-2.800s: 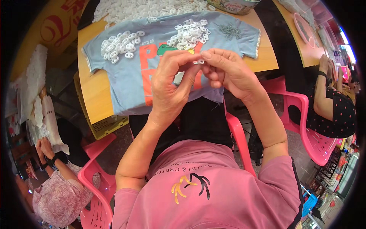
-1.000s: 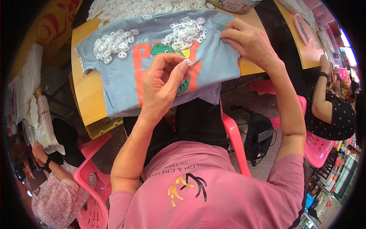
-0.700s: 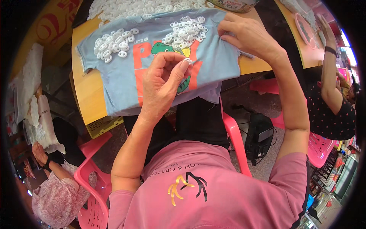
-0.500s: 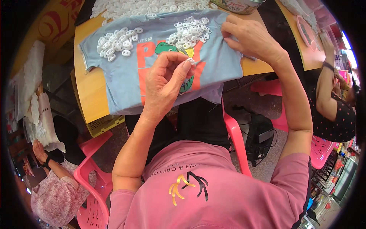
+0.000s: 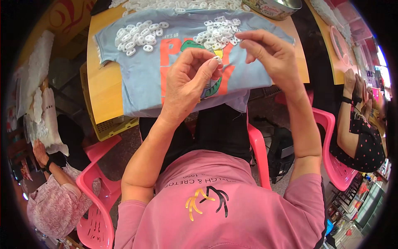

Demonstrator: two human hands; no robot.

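Observation:
My left hand point(image 5: 186, 81) pinches a small white plastic piece point(image 5: 217, 60) between thumb and forefinger, above the middle of a light blue printed T-shirt point(image 5: 141, 87). Fingers cover most of that piece. To its right, my right hand point(image 5: 273, 56) is raised over the shirt with thumb and forefinger apart; nothing shows between them. Its fingertips are close to the right pile of white two-holed pieces point(image 5: 217, 32). A second pile of the same pieces point(image 5: 139, 37) lies on the shirt's left side.
Many more white pieces point(image 5: 182, 5) are heaped along the table's far side, beside a round tin point(image 5: 275, 7). The shirt covers much of the yellow table point(image 5: 101, 89). Pink chairs point(image 5: 97, 199) stand close on both sides. People sit at left point(image 5: 62, 199) and right point(image 5: 356, 133).
My right hand has moved left from the shirt's right edge toward the right pile, and its fingers have spread. My left hand keeps its pinch. The whole view has shifted slightly.

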